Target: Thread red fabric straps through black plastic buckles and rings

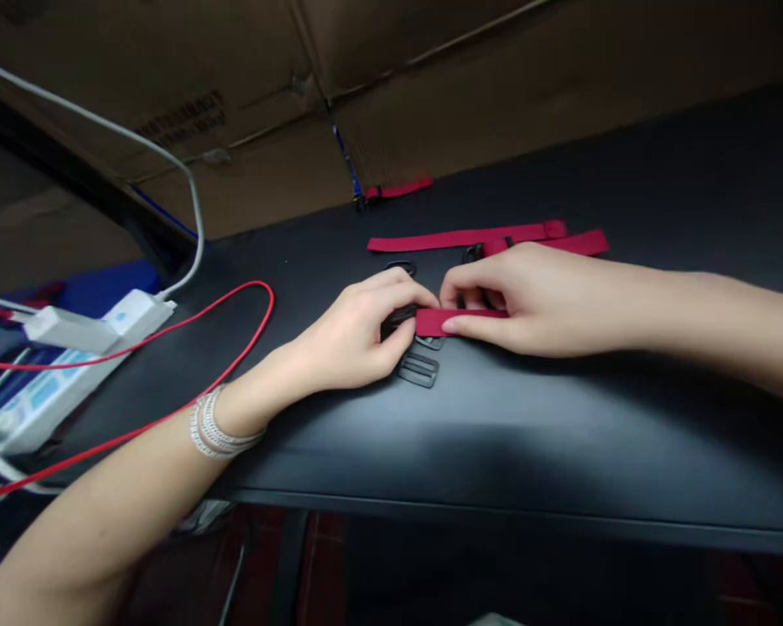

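Observation:
My left hand (365,335) is closed around a black buckle (397,320), mostly hidden by the fingers. Between thumb and fingers, my right hand (496,300) pinches a red strap (431,322), whose end meets the buckle at my left fingertips. I cannot tell whether the strap passes through it. Just below lies a flat black slide buckle (419,369) on the table, with another dark piece partly covered above it. A black ring-like piece (400,267) rests behind my left hand. Beyond my right hand lie more red straps (457,238) with black fittings.
The dark table (496,461) has its front edge below my hands. At left stand a white power strip (58,391) and chargers, with a red cable (261,322) looping near my left forearm. Cardboard (235,113) rises behind; a short red strap (401,189) lies against it.

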`<state>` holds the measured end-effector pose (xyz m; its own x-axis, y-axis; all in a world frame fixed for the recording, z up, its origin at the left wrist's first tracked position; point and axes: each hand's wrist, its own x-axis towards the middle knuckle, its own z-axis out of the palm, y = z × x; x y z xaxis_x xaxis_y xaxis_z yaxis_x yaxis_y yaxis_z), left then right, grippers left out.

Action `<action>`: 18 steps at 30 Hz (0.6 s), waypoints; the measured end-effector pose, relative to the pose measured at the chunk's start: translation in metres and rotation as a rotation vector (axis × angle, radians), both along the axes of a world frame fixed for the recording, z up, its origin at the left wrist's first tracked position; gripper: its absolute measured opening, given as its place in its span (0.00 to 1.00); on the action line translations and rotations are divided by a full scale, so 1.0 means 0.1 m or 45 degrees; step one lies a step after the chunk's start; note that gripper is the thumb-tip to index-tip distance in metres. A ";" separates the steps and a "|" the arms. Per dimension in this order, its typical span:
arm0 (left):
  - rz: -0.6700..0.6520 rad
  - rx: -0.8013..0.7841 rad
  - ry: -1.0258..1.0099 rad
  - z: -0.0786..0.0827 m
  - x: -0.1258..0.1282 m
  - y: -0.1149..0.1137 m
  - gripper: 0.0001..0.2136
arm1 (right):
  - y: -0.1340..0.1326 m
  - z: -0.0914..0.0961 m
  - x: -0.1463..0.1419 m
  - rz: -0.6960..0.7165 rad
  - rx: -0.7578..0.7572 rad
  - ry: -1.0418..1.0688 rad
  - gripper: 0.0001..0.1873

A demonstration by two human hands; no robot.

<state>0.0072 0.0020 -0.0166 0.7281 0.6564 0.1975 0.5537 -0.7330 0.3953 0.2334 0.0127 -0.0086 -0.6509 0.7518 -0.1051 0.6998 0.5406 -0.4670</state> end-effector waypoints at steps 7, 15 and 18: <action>-0.005 0.015 -0.012 0.00 0.00 0.01 0.13 | 0.00 0.01 0.00 -0.016 0.025 0.015 0.14; 0.117 0.057 -0.059 0.00 0.00 0.00 0.14 | 0.00 0.00 0.01 -0.059 0.320 0.075 0.19; 0.153 0.060 -0.065 0.02 0.01 -0.01 0.14 | 0.02 -0.07 0.02 -0.199 0.476 -0.016 0.31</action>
